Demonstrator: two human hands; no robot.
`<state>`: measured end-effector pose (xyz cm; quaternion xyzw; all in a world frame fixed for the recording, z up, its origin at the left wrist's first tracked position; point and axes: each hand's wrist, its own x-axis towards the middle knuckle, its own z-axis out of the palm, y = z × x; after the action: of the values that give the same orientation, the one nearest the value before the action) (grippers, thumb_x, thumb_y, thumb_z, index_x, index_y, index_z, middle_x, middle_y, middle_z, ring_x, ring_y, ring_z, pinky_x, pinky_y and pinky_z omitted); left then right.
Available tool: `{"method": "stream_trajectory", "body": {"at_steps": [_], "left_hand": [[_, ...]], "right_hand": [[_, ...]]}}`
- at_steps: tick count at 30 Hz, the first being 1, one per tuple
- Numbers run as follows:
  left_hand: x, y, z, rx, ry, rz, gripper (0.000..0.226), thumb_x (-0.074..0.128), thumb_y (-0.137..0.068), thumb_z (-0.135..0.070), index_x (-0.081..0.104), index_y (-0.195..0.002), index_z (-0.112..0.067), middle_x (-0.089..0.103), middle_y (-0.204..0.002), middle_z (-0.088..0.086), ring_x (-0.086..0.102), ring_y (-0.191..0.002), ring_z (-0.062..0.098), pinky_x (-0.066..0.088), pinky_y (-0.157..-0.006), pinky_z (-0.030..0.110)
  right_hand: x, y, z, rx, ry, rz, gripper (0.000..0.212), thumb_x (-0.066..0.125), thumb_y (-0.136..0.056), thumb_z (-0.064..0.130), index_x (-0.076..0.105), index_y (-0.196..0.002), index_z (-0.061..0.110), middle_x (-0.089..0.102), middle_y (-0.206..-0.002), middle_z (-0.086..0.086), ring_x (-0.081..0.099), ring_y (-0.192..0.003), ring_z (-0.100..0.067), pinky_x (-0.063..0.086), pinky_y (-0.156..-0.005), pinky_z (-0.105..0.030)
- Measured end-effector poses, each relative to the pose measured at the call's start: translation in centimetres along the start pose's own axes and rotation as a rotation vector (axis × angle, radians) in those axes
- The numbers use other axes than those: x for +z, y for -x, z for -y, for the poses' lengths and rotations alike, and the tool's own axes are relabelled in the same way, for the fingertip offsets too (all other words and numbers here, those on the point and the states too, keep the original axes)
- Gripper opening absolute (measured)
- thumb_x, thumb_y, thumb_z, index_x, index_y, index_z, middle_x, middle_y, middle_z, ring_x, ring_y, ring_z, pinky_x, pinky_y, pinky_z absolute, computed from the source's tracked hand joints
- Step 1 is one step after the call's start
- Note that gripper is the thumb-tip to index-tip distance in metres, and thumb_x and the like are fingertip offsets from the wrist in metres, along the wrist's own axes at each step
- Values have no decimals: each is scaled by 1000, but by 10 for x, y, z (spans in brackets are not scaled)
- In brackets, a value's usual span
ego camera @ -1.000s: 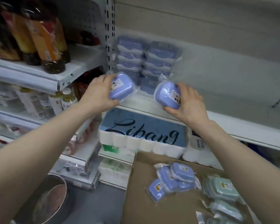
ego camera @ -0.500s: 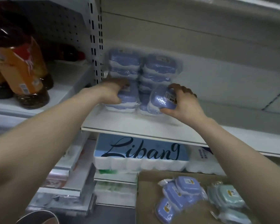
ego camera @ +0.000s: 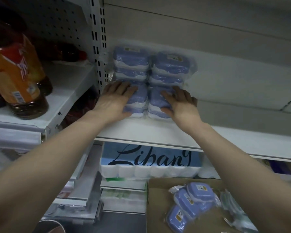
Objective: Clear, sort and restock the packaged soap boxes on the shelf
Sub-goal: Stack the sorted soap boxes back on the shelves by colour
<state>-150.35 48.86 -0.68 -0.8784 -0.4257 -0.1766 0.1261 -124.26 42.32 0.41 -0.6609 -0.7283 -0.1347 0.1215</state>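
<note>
head view looks up at the white shelf (ego camera: 158, 133), where the blue soap boxes (ego camera: 131, 59) stand in two stacks side by side against the back panel, at about 12 o'clock from the person. the left hand (ego camera: 115, 100) lies flat against the front of the left stack's lower boxes, and the right hand (ego camera: 178, 101) lies flat against the right stack (ego camera: 168, 64); both hands are spread with fingers extended, pressing rather than gripping, and they sit apart with the seam between the stacks between them.

each box looks like a small rounded-corner plastic case, periwinkle blue with a white band, sealed in a clear glossy bag and marked with a little yellow and white sticker. judging from that, they are probably light and stiff in the shell but slippery in the wrap, so a tall stack could slide or lean. the safer hold seems to be across the short sides of the hard case, not the loose film.

more blue boxes (ego camera: 190, 200) lie loose in the cardboard box (ego camera: 158, 207) at 5 o'clock, with pale green ones (ego camera: 228, 199) beside them, partly hidden by the right forearm.
</note>
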Motion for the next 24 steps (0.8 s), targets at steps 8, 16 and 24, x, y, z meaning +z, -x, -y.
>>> {"method": "stream_trajectory", "body": {"at_steps": [8,16,24], "left_hand": [[7,-6,0,-25,-48,-2,88,81,-64,-36,41,-140,-20,45,-140,9,42,-125,37,34,-105,48],[-8,-2,-19,-74,-103,5,85,79,-66,-33,41,-141,-18,45,-137,13,38,-129,41,29,-109,56],[-37,24,-81,-47,-60,-87,68,72,-79,-28,44,-139,-10,50,-135,17,43,-126,40,38,-103,51]], "right_hand": [[11,-3,-4,-49,-75,29,64,30,-92,52,44,-145,18,42,-145,-18,37,-132,-48,39,-105,-58],[0,3,-8,-78,-14,30,58,46,-98,47,33,-151,26,33,-154,-11,29,-141,-40,32,-108,-52],[-29,45,-33,-190,-21,-50,59,35,-94,48,43,-145,18,46,-144,-20,42,-132,-43,40,-101,-52]]}}
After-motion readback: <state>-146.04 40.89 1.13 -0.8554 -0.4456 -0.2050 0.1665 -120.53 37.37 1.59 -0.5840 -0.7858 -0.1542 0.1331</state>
